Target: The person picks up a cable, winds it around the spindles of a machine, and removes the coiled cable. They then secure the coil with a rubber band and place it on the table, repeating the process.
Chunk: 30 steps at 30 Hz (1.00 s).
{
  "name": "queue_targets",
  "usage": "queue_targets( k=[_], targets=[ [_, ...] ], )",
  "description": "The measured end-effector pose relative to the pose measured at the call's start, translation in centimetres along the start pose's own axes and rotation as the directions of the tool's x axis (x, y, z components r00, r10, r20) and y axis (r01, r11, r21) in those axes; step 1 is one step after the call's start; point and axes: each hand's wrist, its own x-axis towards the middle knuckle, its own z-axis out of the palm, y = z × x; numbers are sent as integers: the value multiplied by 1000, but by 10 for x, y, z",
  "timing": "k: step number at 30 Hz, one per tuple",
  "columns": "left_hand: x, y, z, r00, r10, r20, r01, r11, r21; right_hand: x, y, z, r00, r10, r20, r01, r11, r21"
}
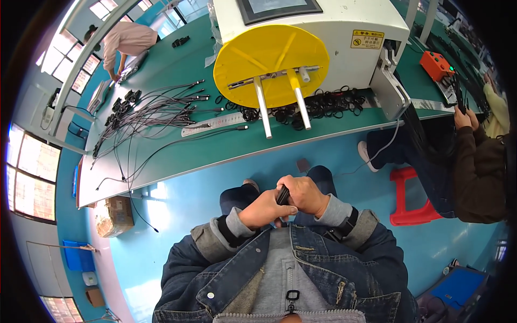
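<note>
Close to my body, over my lap, both hands meet around a small black bundle [283, 195], which looks like coiled cable. My left hand [262, 209] is wrapped around its lower part. Fingers of my right hand [305, 192] close on its upper end. Most of the bundle is hidden by my fingers. Beyond my hands, a white machine [344, 32] stands on the green table, with a yellow disc [269, 59] carrying two metal rods on its front. Left of it lies a spread of dark cables [156, 110] with connector ends.
Several black cable coils [334, 102] lie under the machine along the green table [215, 142]. A co-worker in brown [479, 172] sits at right near a red stool [409, 199] and an orange control box [436, 65]. Another person [126, 43] leans over the table's far left. A cardboard box [114, 216] is on the floor.
</note>
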Motion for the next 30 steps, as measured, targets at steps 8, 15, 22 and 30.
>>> queue_targets(
  k=[8,15,22,30],
  targets=[
    [14,-20,-10,994,100,34,-106,955,277,-9,-2,2,972,179,155,-163,980,-110],
    [39,-50,-17,972,231,34,-233,969,81,-9,5,-1,946,289,146,-305,947,99],
    [25,-33,-5,993,111,25,-108,990,-94,26,52,-86,859,290,-422,-405,889,-213],
    [20,-34,0,984,175,-19,-176,979,-106,26,119,-121,794,424,-435,-516,849,-115]
  ],
)
